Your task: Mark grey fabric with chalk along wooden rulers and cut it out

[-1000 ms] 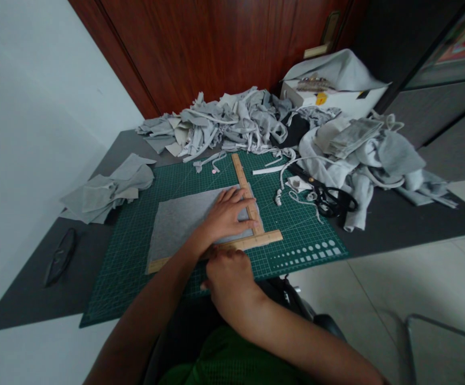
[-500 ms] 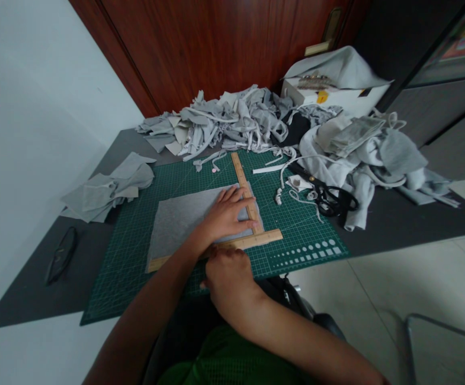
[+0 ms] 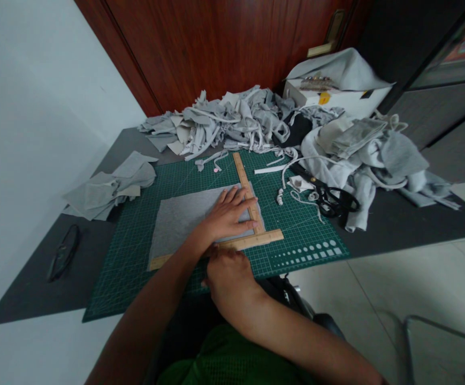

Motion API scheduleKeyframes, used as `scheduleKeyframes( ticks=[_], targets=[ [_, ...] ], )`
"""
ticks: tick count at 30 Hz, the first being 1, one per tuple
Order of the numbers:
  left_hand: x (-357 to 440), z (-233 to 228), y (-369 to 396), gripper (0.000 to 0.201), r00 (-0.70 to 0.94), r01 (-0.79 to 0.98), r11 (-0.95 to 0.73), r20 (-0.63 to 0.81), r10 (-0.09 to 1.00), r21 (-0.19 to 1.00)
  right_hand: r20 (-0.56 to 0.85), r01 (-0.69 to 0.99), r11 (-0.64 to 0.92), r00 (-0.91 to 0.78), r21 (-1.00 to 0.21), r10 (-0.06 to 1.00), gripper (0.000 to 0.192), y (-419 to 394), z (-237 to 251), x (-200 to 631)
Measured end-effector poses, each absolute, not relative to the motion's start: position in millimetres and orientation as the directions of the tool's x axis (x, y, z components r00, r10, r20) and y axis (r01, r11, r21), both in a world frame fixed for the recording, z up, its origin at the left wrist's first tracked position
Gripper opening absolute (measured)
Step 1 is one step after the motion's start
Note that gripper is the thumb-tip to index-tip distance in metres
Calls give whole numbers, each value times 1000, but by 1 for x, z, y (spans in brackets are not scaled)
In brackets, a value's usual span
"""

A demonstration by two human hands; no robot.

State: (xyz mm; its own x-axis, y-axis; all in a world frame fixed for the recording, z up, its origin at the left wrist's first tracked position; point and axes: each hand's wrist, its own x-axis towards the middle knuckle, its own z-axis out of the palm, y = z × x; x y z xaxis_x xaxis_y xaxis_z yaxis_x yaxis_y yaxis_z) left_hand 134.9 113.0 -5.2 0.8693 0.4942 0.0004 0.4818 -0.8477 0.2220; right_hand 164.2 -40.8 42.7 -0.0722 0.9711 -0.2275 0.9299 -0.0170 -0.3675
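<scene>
A grey piece of fabric lies flat on a green cutting mat. Two wooden ruler arms meet at a right angle over it: a long one along the near edge, and another running away from me at the right. My left hand presses flat with fingers spread, partly on the fabric and partly on the far-running arm. Just below the near arm, under my left wrist, my right hand is closed in a fist. Whatever it grips is hidden from view.
Black-handled scissors rest on the mat's right, beside piled grey fabric. Scraps are heaped at the back, with a white box behind. More fabric pieces and a dark glasses-like object lie left.
The whole view has shifted very slightly. Both hands, the fabric and the ruler arms keep practically the same places.
</scene>
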Motion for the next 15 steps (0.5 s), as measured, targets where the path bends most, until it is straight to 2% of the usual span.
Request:
scheduleKeyframes(
  ticks=[5,15],
  targets=[
    [135,-3,113,74,870,480,-844,-7,493,240,-262,922,-39,-69,-386,963,28,-38,46,164],
    [131,-5,119,75,884,435,-844,32,467,314,-307,922,-83,-41,-379,951,38,-38,48,164]
  ],
)
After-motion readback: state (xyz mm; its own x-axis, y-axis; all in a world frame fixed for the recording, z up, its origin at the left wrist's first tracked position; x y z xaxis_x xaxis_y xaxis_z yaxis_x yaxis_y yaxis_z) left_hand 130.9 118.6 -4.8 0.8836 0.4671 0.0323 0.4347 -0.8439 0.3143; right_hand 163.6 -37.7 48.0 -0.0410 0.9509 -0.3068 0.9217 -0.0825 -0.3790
